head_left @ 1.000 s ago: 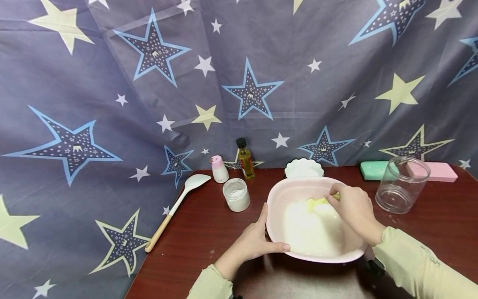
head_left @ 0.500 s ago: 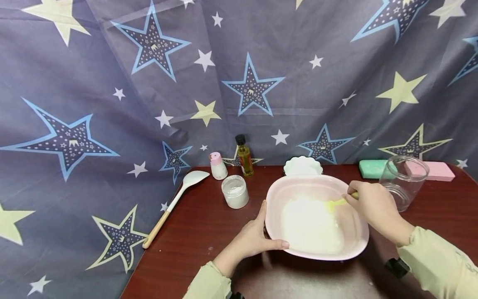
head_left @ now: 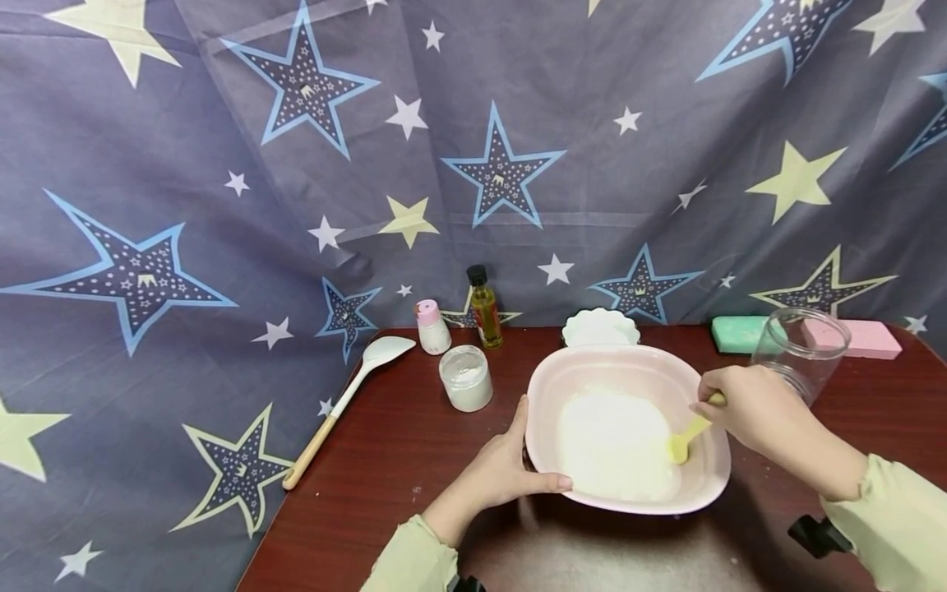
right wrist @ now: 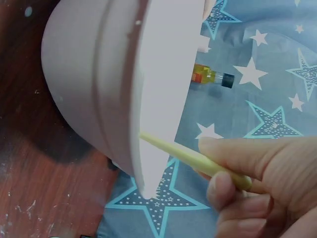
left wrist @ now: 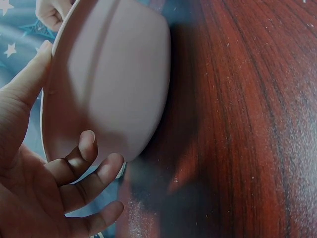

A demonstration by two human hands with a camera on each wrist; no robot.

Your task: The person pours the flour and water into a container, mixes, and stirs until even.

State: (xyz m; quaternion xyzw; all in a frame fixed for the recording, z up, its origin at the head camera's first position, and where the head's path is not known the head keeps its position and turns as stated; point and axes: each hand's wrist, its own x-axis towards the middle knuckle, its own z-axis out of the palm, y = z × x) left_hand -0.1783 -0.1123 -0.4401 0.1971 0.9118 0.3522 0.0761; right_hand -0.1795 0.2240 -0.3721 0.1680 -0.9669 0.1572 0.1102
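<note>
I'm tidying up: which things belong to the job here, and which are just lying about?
In use:
pink oval bowl with white contents, steadied by left hand
slim yellow utensil, in right hand

Apparently just lying about:
white wooden-handled ladle
pink-topped white bottle
white-filled clear jar
black-capped yellow bottle
white scalloped dish
green rectangular block
pink rectangular block
clear cylindrical container

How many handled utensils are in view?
2: a slim yellow utensil in the right hand, its head inside the pink oval bowl; a white utensil with wooden handle at the left edge of the reddish table. The bowl could hide others.
</note>
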